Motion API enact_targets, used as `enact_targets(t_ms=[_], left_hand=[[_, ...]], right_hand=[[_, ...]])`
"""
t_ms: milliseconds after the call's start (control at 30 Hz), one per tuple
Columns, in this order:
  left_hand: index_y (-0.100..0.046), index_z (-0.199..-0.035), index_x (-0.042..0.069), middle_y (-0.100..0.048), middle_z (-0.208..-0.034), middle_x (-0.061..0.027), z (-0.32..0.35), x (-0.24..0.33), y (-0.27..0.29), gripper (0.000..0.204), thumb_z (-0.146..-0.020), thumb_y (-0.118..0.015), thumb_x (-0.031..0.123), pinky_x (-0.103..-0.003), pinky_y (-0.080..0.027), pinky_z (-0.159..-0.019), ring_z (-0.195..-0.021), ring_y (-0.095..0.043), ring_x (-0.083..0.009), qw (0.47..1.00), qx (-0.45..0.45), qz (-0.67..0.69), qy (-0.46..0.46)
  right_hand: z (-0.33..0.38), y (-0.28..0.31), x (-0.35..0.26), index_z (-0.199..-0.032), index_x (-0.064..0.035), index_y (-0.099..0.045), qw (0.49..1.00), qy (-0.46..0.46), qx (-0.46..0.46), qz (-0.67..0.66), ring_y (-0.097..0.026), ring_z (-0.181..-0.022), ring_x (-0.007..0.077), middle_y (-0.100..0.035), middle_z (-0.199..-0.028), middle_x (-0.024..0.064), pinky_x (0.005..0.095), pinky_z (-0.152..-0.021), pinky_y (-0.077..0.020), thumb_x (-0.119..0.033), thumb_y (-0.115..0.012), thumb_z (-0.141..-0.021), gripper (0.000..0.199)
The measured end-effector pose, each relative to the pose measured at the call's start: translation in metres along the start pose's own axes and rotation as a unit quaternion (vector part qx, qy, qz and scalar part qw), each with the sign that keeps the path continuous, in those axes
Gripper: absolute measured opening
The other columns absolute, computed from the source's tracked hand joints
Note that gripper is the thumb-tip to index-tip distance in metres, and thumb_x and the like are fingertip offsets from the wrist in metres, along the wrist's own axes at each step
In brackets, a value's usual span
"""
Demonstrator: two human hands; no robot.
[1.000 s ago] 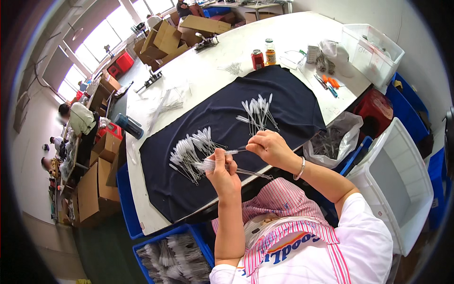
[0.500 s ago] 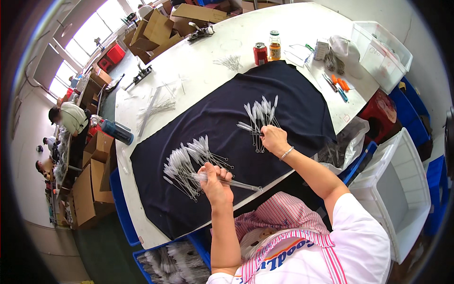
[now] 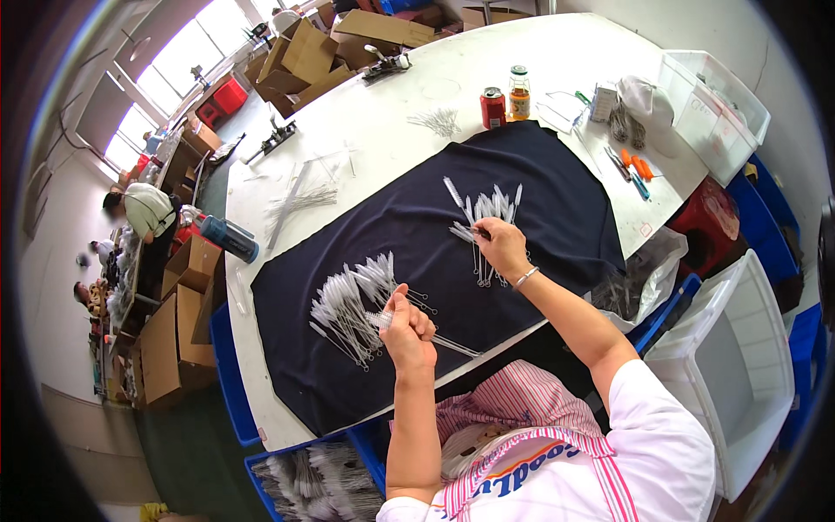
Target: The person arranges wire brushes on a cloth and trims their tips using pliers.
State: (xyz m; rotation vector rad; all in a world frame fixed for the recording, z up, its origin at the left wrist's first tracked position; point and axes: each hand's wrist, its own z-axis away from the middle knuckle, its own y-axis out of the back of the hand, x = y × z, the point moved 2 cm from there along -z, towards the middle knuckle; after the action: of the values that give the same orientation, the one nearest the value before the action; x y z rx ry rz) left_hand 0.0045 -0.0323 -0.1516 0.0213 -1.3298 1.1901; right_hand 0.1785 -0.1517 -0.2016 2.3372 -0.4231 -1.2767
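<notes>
Left hand: your fingers stay clamped on the bundle of thin brushes — keep the wire ends level.
Right hand: your fingers pinch one brush from the right pile on the dark cloth — lift cleanly.

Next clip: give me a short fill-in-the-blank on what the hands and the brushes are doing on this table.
1. The thin brushes lie in two piles on a dark ____ spread over the white table.
2. The left hand is closed around a single ____.
3. The right hand reaches into the pile of brushes on the person's ____ side.
4. Beside the orange bottle stands a red ____.

Missing words: cloth; brush; right; can
</notes>
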Motion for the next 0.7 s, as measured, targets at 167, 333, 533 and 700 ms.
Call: enact_targets(t_ms=[167,333,533,700], left_hand=[[-0.051,-0.110,0.000,-0.048,-0.075,0.0001,0.009,0.018,-0.011,0.029,-0.088,-0.055,0.017,-0.018,-0.025,-0.038,-0.049,-0.037,-0.0043,0.997,-0.021,-0.031,-0.069],[-0.050,-0.111,-0.002,-0.054,-0.092,-0.0057,0.020,0.042,-0.022,0.034,-0.084,-0.060,0.015,-0.017,-0.028,-0.039,-0.054,-0.043,-0.0039,0.988,-0.092,-0.016,-0.124],[-0.053,-0.102,0.000,-0.058,-0.084,-0.0056,0.032,0.046,-0.023,0.022,-0.084,-0.060,0.010,-0.015,-0.029,-0.039,-0.057,-0.047,-0.0035,0.986,-0.097,-0.046,-0.125],[-0.054,-0.101,0.001,-0.058,-0.085,-0.0066,0.037,0.041,-0.019,0.018,-0.084,-0.058,0.007,-0.015,-0.029,-0.039,-0.060,-0.050,-0.0046,0.986,-0.085,-0.036,-0.141]], right_hand=[[0.008,0.034,-0.054,-0.083,-0.0049,-0.064,0.963,0.085,-0.183,-0.181,-0.061,-0.063,0.0171,-0.063,-0.072,0.0080,0.0250,-0.058,-0.0460,-0.012,-0.065,-0.073,0.012],[0.022,0.068,-0.096,-0.080,0.0004,-0.063,0.902,0.043,-0.374,-0.212,-0.047,-0.056,0.0023,-0.054,-0.059,-0.0016,0.0186,-0.052,-0.0404,-0.009,-0.064,-0.078,0.010],[0.032,0.085,-0.108,-0.080,0.0002,-0.061,0.893,0.048,-0.409,-0.180,-0.049,-0.055,0.0044,-0.054,-0.059,-0.0008,0.0195,-0.052,-0.0403,-0.011,-0.066,-0.077,0.012],[0.043,0.090,-0.114,-0.089,-0.0051,-0.061,0.940,0.108,-0.290,-0.142,-0.060,-0.066,0.0198,-0.061,-0.073,0.0078,0.0280,-0.058,-0.0449,-0.029,-0.067,-0.076,0.028]])
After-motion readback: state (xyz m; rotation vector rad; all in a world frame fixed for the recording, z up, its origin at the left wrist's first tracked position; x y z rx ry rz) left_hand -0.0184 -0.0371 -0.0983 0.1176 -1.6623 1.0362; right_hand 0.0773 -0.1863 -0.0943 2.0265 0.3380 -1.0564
